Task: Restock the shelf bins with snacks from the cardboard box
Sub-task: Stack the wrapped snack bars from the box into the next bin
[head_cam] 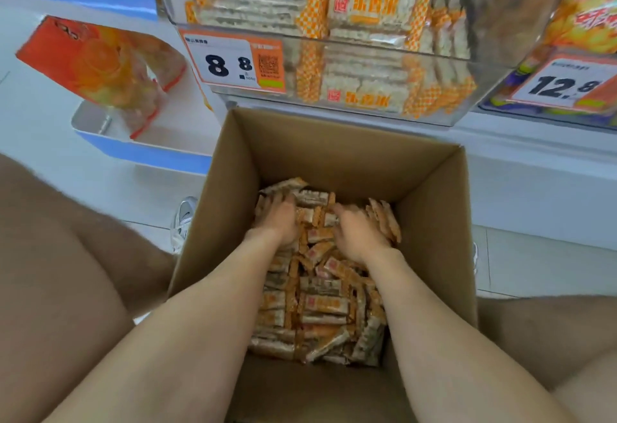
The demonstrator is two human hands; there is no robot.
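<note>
The snacks (pixel 320 306) lie loose in the bottom of the cardboard box (pixel 334 149), and the step in hand looks like gathering a load: the left hand (pixel 277 219) and right hand (pixel 359 234) rest palm-down on the pile at the box's far end, fingers sunk among the bars, so I cannot tell whether they grip any. Next, I judge, both must scoop a bunch together and lift it into the clear bin (pixel 484 65) just above the box's far wall, where the same bars sit

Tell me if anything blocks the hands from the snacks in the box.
Nothing visible does: the cardboard box is open on top, and the left hand and right hand both touch the snack bars inside.
</note>
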